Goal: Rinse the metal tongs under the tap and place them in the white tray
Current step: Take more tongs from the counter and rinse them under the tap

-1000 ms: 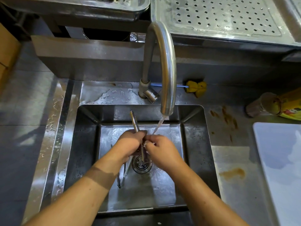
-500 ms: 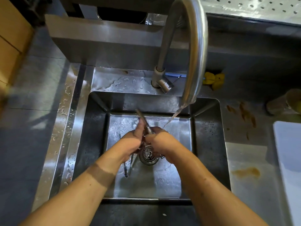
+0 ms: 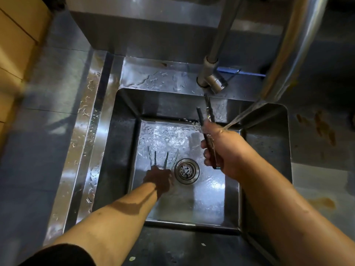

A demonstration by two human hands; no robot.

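My right hand (image 3: 221,152) grips the metal tongs (image 3: 208,129) under the tap's stream (image 3: 240,118) near the sink's (image 3: 124,135) back right corner, my left hand (image 3: 159,179) clasps more utensils (image 3: 161,158) low; rinsing done, I judge, the unseen tray's next.

A working kitchen: steel sink (image 3: 123,143), running tap (image 3: 294,45), stained steel counter (image 3: 317,135).

Sink (image 3: 123,150) centre; drain (image 3: 186,171) in its floor. Tap (image 3: 288,54) behind, arching over right side. Right hand (image 3: 221,148) holds tongs (image 3: 208,120) under spout; left hand (image 3: 158,178) low, left of drain, on second tongs (image 3: 166,160).
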